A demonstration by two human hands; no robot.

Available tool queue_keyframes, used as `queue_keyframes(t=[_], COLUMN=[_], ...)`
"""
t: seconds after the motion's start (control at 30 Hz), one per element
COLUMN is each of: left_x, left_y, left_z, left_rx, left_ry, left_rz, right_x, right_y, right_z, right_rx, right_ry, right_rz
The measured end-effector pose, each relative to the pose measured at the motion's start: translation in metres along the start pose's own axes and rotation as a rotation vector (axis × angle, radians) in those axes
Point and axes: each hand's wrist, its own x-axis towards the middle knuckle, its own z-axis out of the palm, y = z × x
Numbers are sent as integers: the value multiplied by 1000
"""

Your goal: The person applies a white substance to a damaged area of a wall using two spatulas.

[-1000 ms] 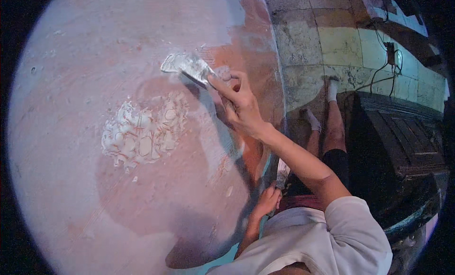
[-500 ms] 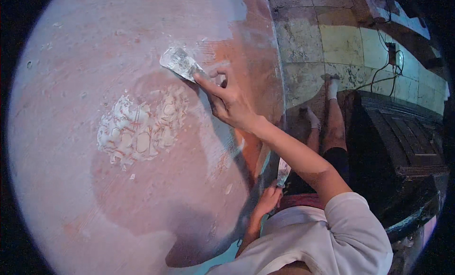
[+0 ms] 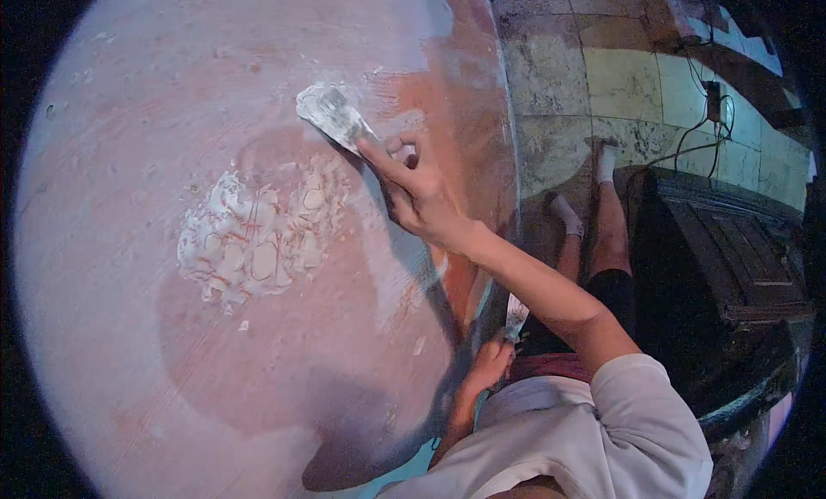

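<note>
My right hand (image 3: 426, 194) is stretched across a pinkish wall-like surface (image 3: 112, 327), closed around a putty knife (image 3: 335, 116). White paste covers its broad blade, which lies against the surface, with a thick dab at the tip. Below and left of it, a rough patch of white putty (image 3: 258, 249) spreads over the surface. Near my waist my left hand (image 3: 492, 363) is closed on a second putty knife (image 3: 516, 317), whose whitish blade points up. My right forearm partly covers that blade.
An orange-brown band (image 3: 469, 155) runs along the surface's right side. Beyond it lie a tiled floor (image 3: 619, 77) and my legs (image 3: 609, 228). A dark panelled piece of furniture (image 3: 731, 249) stands at the right, near a small black box (image 3: 712, 101) with cables.
The putty knife in my right hand has moved slightly right and down along the surface, and more white paste shows at its tip. My left hand stays at my waist.
</note>
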Motion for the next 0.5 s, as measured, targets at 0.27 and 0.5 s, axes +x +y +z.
queue_keyframes(t=[0.27,0.5], left_x=[-2,1], left_y=[21,4], left_z=[-6,-9], left_rx=[30,-93], left_ry=[-86,-73], left_rz=[-32,-74], right_x=[19,-7], right_y=[-8,-13], right_z=[-16,-32], right_rx=[-76,-84], right_ry=[35,-33], right_rz=[-51,18])
